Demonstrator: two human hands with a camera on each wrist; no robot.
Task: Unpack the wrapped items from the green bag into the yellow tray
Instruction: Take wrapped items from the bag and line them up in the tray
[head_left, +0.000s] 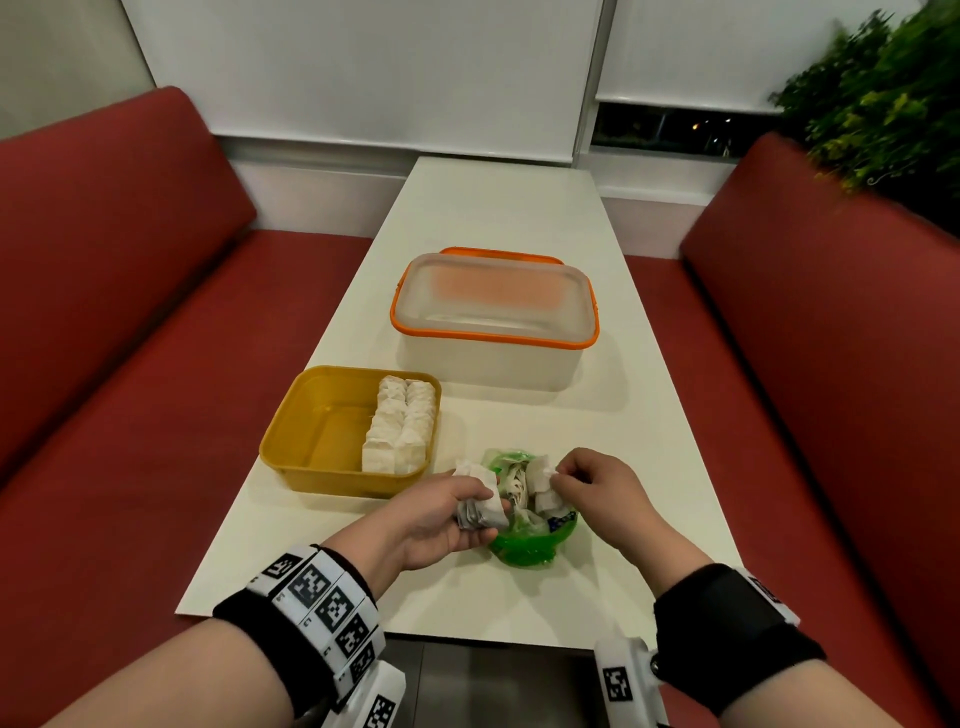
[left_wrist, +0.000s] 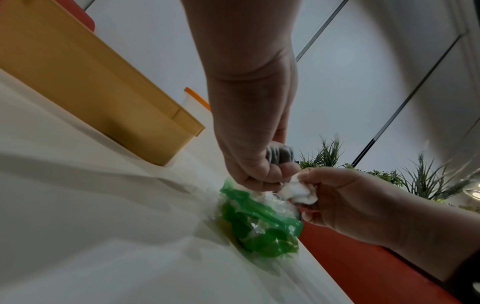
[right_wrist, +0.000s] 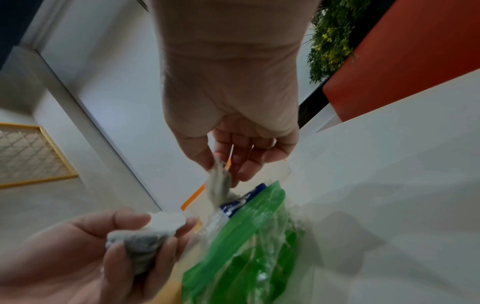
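1. Table (head_left: 498, 218): everything sits at the near end, easy reach.
2. Tray (head_left: 291, 415), left of the bag, already has packets (head_left: 400, 426) lined along its right side.
3. Bag (head_left: 524, 540) lies open between both hands.
4. Left hand (head_left: 441, 519) is curled round a few wrapped packets, probably collecting a batch.
5. Right hand (head_left: 597, 488) pinches another one just above the bag mouth.

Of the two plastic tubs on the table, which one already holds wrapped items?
The yellow tray, nearer the person: white wrapped items line its right side. The orange-rimmed clear tub behind it shows none.
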